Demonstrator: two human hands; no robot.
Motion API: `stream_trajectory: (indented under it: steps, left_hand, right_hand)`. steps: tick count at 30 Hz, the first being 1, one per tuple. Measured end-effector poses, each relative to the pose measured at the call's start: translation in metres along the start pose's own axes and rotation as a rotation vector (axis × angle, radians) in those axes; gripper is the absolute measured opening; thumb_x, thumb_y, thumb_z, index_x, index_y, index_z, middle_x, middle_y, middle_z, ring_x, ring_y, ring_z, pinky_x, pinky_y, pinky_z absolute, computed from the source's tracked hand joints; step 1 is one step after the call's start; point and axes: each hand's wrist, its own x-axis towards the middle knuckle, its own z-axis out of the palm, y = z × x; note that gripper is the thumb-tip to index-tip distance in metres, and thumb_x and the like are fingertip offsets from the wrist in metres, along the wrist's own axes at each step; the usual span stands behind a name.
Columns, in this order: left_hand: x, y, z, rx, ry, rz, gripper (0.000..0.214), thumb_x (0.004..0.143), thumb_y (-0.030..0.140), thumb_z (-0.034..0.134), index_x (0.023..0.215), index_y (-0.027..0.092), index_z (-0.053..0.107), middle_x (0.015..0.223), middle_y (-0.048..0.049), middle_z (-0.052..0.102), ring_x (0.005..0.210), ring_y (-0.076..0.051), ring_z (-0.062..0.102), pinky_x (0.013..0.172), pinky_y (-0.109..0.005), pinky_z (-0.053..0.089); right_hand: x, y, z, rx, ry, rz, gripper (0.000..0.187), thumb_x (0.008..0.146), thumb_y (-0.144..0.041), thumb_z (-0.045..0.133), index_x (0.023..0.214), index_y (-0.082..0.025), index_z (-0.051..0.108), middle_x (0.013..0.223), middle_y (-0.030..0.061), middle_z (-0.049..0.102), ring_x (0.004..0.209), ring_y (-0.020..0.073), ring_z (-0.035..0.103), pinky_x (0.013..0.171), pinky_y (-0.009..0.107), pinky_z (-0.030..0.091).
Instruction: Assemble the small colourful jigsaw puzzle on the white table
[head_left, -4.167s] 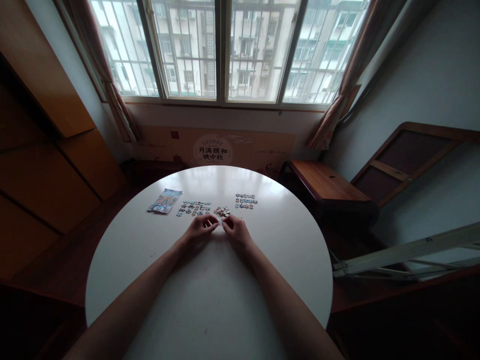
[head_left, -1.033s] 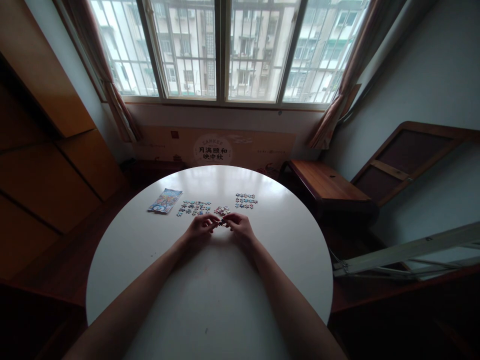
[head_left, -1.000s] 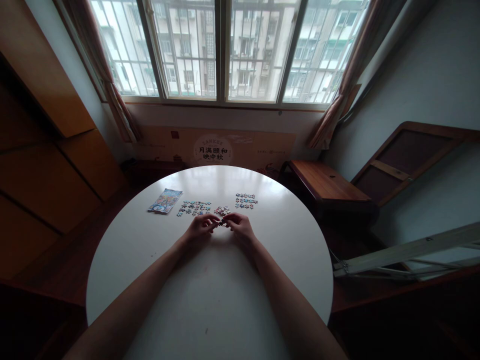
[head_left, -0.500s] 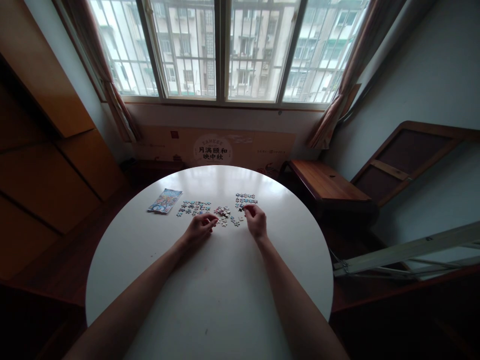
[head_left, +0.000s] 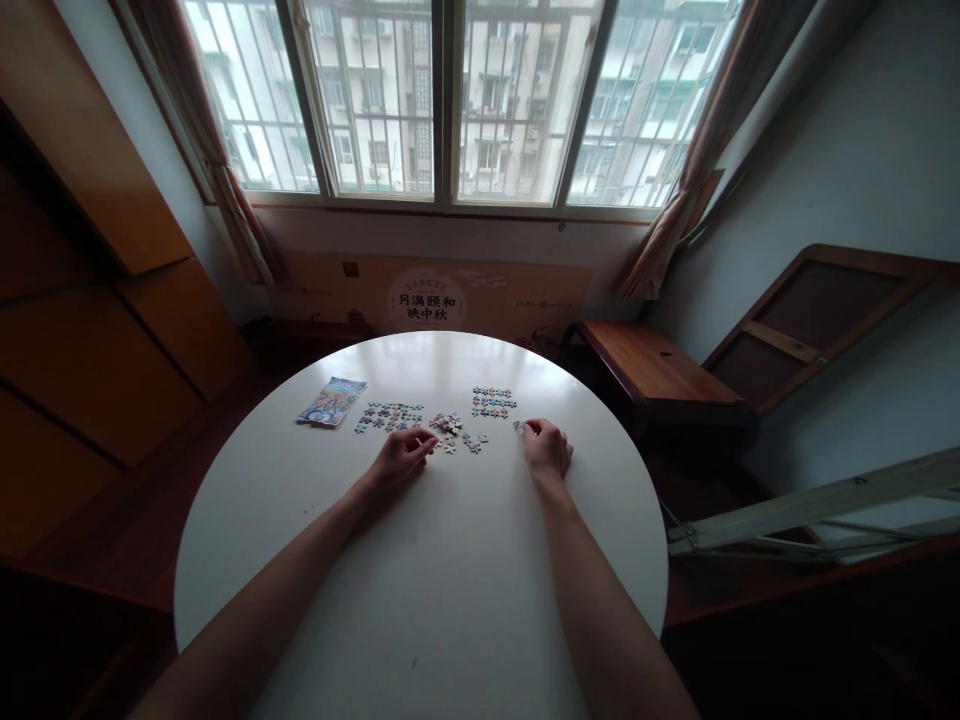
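My right hand is over the right part of the white round table, its fingertips pinching a small jigsaw puzzle piece. Left of it lie rows of puzzle pieces set out in a block. My left hand rests on the table with thumb and fingers drawn together; what they hold, if anything, is too small to make out. Just past its fingertips is a loose heap of pieces, with a few scattered pieces to the right. Another spread of pieces sits behind my left hand.
A colourful printed packet lies at the table's far left. Beyond the table's right edge stands a low wooden bench. A printed board leans below the barred window. Wooden cabinets rise on the left.
My right hand has moved right, away from the block of rows, with a piece at its fingertips. My left hand has stayed in nearly the same spot.
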Motion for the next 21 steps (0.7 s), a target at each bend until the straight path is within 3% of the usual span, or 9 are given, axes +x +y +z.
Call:
stream_trajectory:
  steps: [8, 14, 21]
  left_hand:
    - [0.001, -0.002, 0.000, 0.028, -0.010, 0.022, 0.032, 0.080, 0.042, 0.054, 0.080, 0.012, 0.065, 0.065, -0.0039, 0.063, 0.052, -0.010, 0.055, 0.047, -0.018, 0.043]
    - [0.001, 0.002, 0.000, 0.056, -0.003, 0.013, 0.031, 0.080, 0.041, 0.055, 0.079, 0.012, 0.066, 0.064, -0.0036, 0.063, 0.052, -0.010, 0.054, 0.047, -0.018, 0.041]
    - [0.000, 0.004, 0.000, 0.050, -0.003, 0.011, 0.031, 0.079, 0.040, 0.055, 0.079, 0.012, 0.067, 0.064, -0.0036, 0.063, 0.052, -0.010, 0.053, 0.047, -0.018, 0.042]
  right_hand:
    - [-0.004, -0.002, -0.001, -0.065, -0.011, -0.069, 0.019, 0.080, -0.034, 0.053, 0.082, -0.021, 0.068, 0.085, 0.0065, 0.067, 0.087, 0.0223, 0.053, 0.080, 0.035, 0.032]
    - [-0.007, -0.003, 0.005, -0.113, 0.066, -0.187, 0.021, 0.080, -0.027, 0.051, 0.079, -0.019, 0.071, 0.099, 0.0075, 0.065, 0.088, 0.0230, 0.049, 0.077, 0.033, 0.034]
    - [-0.009, -0.006, 0.008, -0.127, 0.041, -0.248, 0.024, 0.082, -0.022, 0.047, 0.083, -0.020, 0.071, 0.101, 0.0061, 0.066, 0.091, 0.0235, 0.046, 0.077, 0.033, 0.034]
